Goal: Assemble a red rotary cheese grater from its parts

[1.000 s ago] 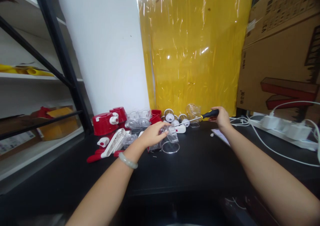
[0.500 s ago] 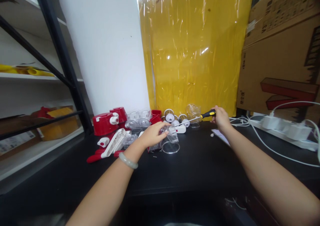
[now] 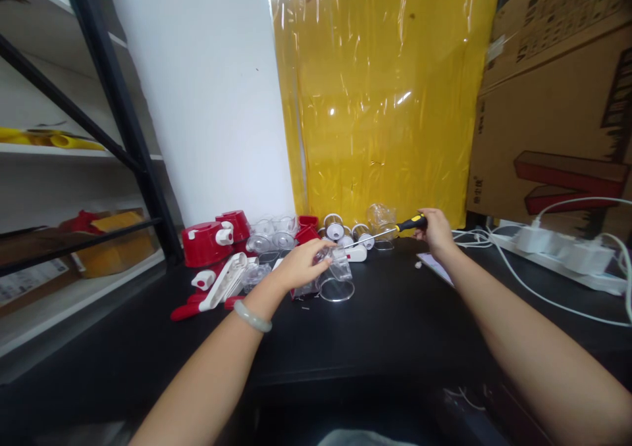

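My right hand (image 3: 437, 232) is closed around the end of a screwdriver (image 3: 411, 223) with a black and yellow handle. Its long metal shaft points left, and the tip reaches the clear plastic part (image 3: 340, 268) under my left hand. My left hand (image 3: 305, 262) grips that clear part, which has a round rim resting on the black table. Behind them lie several metal drums with white ends (image 3: 334, 227) and a white handle piece (image 3: 357, 254). Exactly where the screwdriver tip meets the clear part is too small to tell.
Red housings (image 3: 205, 243), clear cups (image 3: 271, 234) and white handles with red grips (image 3: 224, 287) crowd the table's left. A phone-like slab (image 3: 435, 267) lies near my right wrist. To the right are a power strip (image 3: 567, 262) with cables and a big cardboard box (image 3: 548, 117).
Hardly anything differs. Both hands keep their places, with the screwdriver still against the clear part; the view has shifted very slightly.
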Tool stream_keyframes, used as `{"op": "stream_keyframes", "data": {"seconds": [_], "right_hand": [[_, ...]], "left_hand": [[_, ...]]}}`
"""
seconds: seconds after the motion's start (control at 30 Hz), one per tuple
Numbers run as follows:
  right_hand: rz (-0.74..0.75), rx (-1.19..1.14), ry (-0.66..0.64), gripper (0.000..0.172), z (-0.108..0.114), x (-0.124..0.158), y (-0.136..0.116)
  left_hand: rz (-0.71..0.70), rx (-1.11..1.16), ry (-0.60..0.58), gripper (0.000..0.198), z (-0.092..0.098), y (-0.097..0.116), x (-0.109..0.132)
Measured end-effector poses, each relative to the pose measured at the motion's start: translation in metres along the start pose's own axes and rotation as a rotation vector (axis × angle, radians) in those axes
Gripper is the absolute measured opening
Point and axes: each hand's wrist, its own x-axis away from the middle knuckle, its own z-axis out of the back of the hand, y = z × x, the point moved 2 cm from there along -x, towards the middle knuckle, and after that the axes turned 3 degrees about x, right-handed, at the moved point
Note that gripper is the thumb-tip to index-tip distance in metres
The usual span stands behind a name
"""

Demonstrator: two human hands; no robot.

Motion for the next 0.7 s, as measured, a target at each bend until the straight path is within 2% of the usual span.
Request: {"op": "stream_keyframes", "data": {"seconds": [0.07, 0.23, 0.47, 0.7], "right_hand": [[0.025, 0.05, -0.003, 0.007, 0.0001, -0.001, 0.0017], [0.066, 0.076, -0.014, 0.022, 0.0007, -0.0029, 0.0055], [0.003, -0.02, -0.02, 0.009, -0.0013, 0.0026, -0.0008], [-0.018, -0.012, 0.011, 0.015, -0.0019, -0.0005, 0.0004]], "left_hand": [[0.006, -0.005, -0.003, 0.038, 0.0001, 0.0, 0.0002], [-0.003, -0.003, -0.004, 0.038, 0.0007, 0.0004, 0.0007], [0.011, -0.007, -0.008, 0.038, 0.001, 0.0006, 0.0002], [0.004, -0.005, -0.005, 0.038, 0.0003, 0.0, 0.0002]]}}
